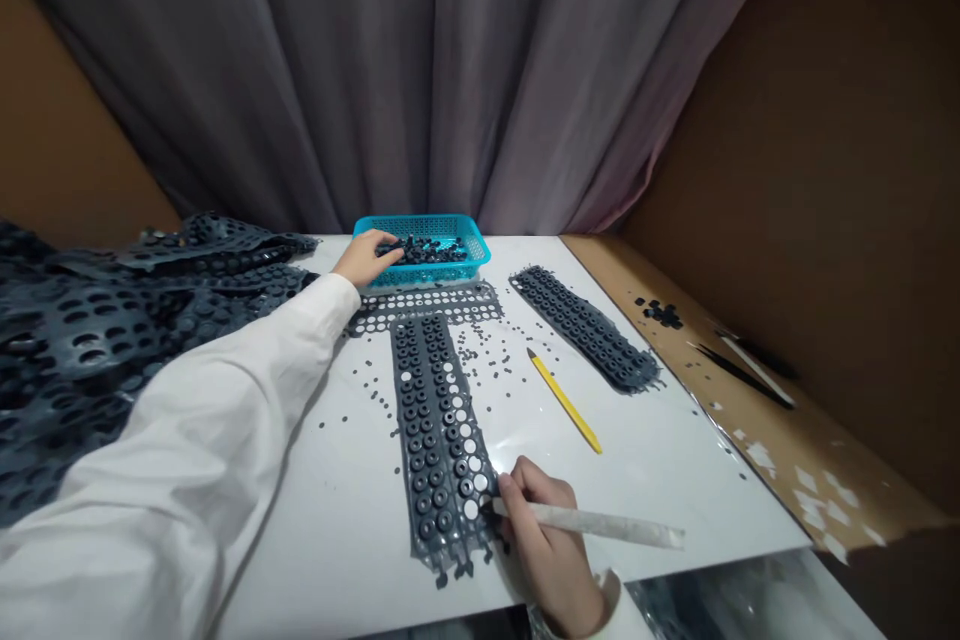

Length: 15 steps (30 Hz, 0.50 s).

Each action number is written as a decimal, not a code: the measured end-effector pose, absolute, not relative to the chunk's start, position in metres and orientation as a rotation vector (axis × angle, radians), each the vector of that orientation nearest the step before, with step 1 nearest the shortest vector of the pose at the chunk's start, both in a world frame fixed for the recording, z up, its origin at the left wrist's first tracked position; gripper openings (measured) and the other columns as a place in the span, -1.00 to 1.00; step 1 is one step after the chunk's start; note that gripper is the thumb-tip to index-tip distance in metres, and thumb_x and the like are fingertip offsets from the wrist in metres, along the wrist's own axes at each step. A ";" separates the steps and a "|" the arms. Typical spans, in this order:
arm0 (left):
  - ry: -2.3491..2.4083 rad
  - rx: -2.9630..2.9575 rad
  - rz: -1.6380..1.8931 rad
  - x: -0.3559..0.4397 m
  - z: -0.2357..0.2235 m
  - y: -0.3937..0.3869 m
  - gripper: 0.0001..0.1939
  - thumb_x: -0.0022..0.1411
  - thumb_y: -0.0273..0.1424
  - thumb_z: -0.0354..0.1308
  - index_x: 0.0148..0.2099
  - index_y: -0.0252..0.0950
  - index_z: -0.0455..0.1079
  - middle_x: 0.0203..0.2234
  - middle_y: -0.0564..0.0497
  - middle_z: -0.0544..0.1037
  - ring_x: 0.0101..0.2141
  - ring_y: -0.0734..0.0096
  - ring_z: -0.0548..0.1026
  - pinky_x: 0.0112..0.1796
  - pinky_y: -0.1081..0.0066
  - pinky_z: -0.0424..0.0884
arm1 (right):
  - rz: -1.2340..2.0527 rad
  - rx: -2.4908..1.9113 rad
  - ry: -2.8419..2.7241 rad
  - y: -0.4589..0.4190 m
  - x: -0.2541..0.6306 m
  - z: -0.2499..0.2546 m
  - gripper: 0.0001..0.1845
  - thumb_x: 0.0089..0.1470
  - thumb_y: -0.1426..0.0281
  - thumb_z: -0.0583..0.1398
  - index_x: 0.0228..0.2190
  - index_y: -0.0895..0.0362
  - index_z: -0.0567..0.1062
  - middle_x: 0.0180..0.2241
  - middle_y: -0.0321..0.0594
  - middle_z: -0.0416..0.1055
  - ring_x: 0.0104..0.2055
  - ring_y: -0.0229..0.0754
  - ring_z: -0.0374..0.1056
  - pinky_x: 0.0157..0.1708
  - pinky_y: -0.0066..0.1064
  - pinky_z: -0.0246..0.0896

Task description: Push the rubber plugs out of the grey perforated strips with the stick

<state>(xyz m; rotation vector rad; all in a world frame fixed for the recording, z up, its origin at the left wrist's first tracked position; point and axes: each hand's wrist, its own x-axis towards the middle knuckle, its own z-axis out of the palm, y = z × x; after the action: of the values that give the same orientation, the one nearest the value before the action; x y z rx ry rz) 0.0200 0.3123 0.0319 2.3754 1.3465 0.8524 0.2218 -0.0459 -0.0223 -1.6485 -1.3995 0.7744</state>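
Note:
My left hand (369,257) reaches over the rim of a blue plastic basket (480,255), thumb and fingers apart, above the small black rubber pieces (431,250) in it. My right hand (546,532) is closed round a whitish stick-like tool (607,524). The tool's tip meets the right edge of a black rubber sheet (435,420) near its lower end. Rows of round ring-shaped parts fill most of this sheet. White surface shows through several round holes, mainly along the right-hand row.
A perforated sheet (442,302) lies before the basket, and a ring-filled sheet (585,328) lies at right. Nearby are a yellow pen-like tool (564,400) and scattered small black discs. Dark perforated sheets (97,330) are heaped at left. Tweezers (742,373) lie on the brown board.

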 end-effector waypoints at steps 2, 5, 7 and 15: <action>1.262 2.516 0.705 0.012 0.026 0.305 -0.61 -0.03 -0.24 0.18 -0.13 -0.33 0.39 -0.19 -0.09 0.47 -0.13 0.19 0.39 -0.04 0.30 0.26 | 0.786 -1.647 -1.399 -0.046 0.222 -0.022 -0.56 0.16 0.16 -0.03 -0.66 0.10 0.13 -0.70 -0.35 0.14 -0.59 -0.30 0.12 -0.55 -0.45 -0.03; 1.231 2.657 0.574 0.005 0.021 0.299 -0.78 -0.01 -0.39 0.12 -0.25 -0.32 0.40 -0.29 -0.09 0.46 -0.20 0.17 0.40 -0.11 0.27 0.29 | 0.781 -1.630 -1.388 -0.046 0.221 -0.022 -0.57 0.16 0.16 -0.02 -0.66 0.10 0.12 -0.70 -0.36 0.12 -0.60 -0.31 0.11 -0.55 -0.45 -0.04; 1.257 2.702 0.586 0.003 0.020 0.295 -0.84 0.05 -0.46 0.03 -0.28 -0.33 0.37 -0.29 -0.12 0.43 -0.21 0.18 0.38 -0.13 0.27 0.28 | 0.780 -1.609 -1.373 -0.046 0.221 -0.022 -0.57 0.16 0.17 -0.01 -0.66 0.10 0.12 -0.70 -0.36 0.13 -0.60 -0.31 0.10 -0.55 -0.45 -0.04; 1.224 2.852 0.567 -0.003 0.019 0.262 -0.83 0.11 -0.52 -0.06 -0.26 -0.32 0.31 -0.28 -0.13 0.38 -0.18 0.18 0.33 -0.13 0.27 0.27 | 0.793 -1.568 -1.334 -0.046 0.221 -0.024 -0.59 0.15 0.21 0.02 -0.66 0.10 0.12 -0.71 -0.38 0.14 -0.60 -0.33 0.11 -0.55 -0.47 -0.02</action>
<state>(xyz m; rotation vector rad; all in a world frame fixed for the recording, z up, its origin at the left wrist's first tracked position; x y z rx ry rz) -0.0034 0.2615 0.0188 2.8516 1.2240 0.5669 0.2214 -0.0461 -0.0239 -1.5677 -1.3341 0.7926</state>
